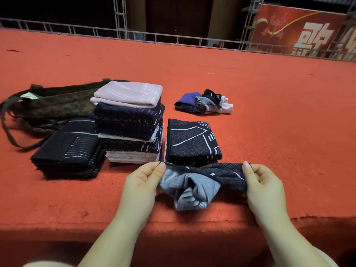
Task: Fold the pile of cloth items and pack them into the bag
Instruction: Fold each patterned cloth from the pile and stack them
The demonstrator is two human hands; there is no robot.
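Head view: left of tall stack [133,122], camo bag [50,105] and dark stack [67,153]. Right of it, low stack [192,141] and unfolded pile [204,102]. Nearer, left hand [142,182] and right hand [265,185] pinching corners of crumpled cloth [200,184].

**What you can't see well**

The bag [48,105] is partly hidden behind the tall stack [131,124] and the dark stack [67,153]. You can't see inside it. The red banner [308,31] is cut off at the right edge, so its big white letters stop short. The little pile [204,102] is too bunched up to count. The cloth [200,184] hides most of the fingers on the left hand [142,187] and right hand [265,191].
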